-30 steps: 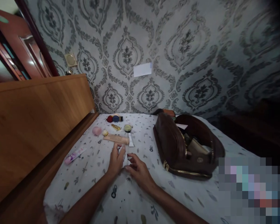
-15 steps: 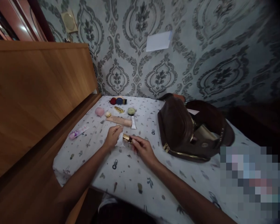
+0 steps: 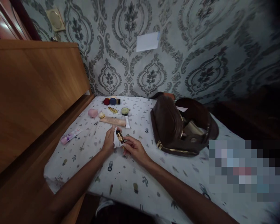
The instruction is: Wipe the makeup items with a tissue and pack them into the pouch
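My left hand (image 3: pixel 108 140) is closed around a white tissue (image 3: pixel 117 142), which looks crumpled. Between the fingertips of my right hand (image 3: pixel 135 148) is a small gold-and-black cosmetic tube (image 3: pixel 119 136), tilted and close against the tissue; it looks like a lipstick. Both hands are just above the patterned white cloth. Beyond them lies a beige squeeze tube (image 3: pixel 113 121) with a white cap (image 3: pixel 127 122). A small gold item (image 3: pixel 113 109) and a round green-topped jar (image 3: pixel 125 111) sit farther back.
An open brown leather bag (image 3: pixel 165 124) stands on the right. To the left lie a pink-and-purple tube (image 3: pixel 70 136), a pink rounded item (image 3: pixel 92 113) and a small cream-coloured jar (image 3: pixel 102 115). Red (image 3: pixel 106 101) and blue (image 3: pixel 113 101) round items rest near the wall. A wooden panel (image 3: pixel 37 93) borders the left.
The gold-and-black tube has turned in my right hand, from nearly level to steeper, its black end now by the tissue. My view has swung slightly right.
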Demonstrator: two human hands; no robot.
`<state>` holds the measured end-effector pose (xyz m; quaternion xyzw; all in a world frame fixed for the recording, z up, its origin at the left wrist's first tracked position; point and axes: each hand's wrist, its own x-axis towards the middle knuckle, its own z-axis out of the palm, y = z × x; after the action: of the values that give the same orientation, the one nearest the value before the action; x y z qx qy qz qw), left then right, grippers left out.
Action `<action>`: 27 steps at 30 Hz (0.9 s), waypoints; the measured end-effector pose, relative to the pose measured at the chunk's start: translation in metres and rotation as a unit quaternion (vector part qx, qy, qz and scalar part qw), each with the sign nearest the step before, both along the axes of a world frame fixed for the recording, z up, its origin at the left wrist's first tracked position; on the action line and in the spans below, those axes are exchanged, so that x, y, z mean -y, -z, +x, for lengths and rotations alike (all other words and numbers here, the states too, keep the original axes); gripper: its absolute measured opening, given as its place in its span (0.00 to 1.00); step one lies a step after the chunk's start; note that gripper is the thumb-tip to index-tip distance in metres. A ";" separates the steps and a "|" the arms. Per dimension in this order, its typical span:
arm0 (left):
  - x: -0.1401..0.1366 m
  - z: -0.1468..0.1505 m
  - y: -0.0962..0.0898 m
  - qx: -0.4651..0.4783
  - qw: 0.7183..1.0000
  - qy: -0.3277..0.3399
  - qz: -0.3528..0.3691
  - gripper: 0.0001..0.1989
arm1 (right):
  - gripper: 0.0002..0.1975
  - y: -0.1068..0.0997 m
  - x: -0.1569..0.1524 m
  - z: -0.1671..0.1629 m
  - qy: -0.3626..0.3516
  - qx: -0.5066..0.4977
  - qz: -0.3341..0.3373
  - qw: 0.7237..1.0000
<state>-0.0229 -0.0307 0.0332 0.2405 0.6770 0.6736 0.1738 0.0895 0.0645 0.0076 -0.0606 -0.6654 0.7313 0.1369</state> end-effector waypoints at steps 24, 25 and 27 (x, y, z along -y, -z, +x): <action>0.007 0.007 0.000 -0.230 0.965 0.082 -0.100 0.14 | 0.28 -0.001 -0.003 0.001 0.039 0.042 -0.072 0.996; 0.007 0.006 -0.001 -0.224 0.967 0.074 -0.096 0.14 | 0.27 -0.002 -0.003 0.001 0.027 0.040 -0.072 0.996; 0.007 0.002 -0.002 -0.211 0.971 0.064 -0.088 0.18 | 0.28 -0.004 -0.004 0.003 0.006 0.040 -0.068 0.997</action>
<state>-0.0205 -0.0378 0.0349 0.4036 0.7382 0.5330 0.0900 0.0924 0.0687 0.0119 -0.1027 -0.6189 0.7709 0.1102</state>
